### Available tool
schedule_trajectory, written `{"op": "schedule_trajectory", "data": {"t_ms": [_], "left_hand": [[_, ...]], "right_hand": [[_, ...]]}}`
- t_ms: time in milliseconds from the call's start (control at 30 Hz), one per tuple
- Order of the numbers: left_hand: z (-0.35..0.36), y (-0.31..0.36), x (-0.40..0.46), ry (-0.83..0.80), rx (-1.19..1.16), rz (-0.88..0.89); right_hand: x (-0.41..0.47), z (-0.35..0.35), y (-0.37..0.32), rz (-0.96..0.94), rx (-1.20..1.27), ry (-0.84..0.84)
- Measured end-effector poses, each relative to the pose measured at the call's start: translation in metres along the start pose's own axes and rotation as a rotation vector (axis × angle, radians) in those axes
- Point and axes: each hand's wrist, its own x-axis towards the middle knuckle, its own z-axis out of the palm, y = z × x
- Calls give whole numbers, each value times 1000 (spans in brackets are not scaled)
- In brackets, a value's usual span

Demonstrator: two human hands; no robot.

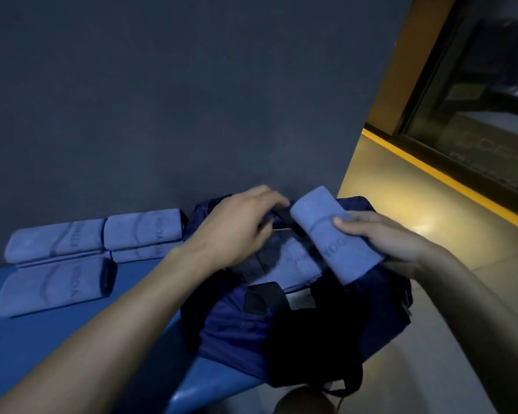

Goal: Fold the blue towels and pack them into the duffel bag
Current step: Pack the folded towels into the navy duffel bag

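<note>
A: One folded blue terry towel (335, 234) is being packed; the step in hand is judged to be insertion into the dark navy nylon duffel bag (240, 330), which sits on the blue bench surface (27, 339).

B: Grip noted?

A: The towel is held above the bag mouth by the right hand (389, 243), thumb laid over the top face, fingers hidden beneath. The far edge of the bag opening, by the black strap, is gripped by the left hand (240, 228), fingers curled.

B: Contents?

A: A pale blue folded towel inside the bag (293, 261) is seen in the opening. The next move is judged to call for lowering the held towel flat beside or upon it, the mouth kept spread.

B: Remaining stock?

A: Farther left, a group of folded blue towels on the bench (72, 258) lies against the dark grey wall (162, 100), not yet packed.
</note>
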Motion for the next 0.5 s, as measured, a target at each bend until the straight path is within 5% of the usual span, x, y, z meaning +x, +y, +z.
{"op": "schedule_trajectory", "data": {"t_ms": [167, 500], "left_hand": [[82, 4, 24, -494, 49, -181], [153, -7, 28, -379, 32, -272]], "right_hand": [[31, -13, -6, 82, -558, 142], [61, -3, -6, 376, -1120, 1]]}}
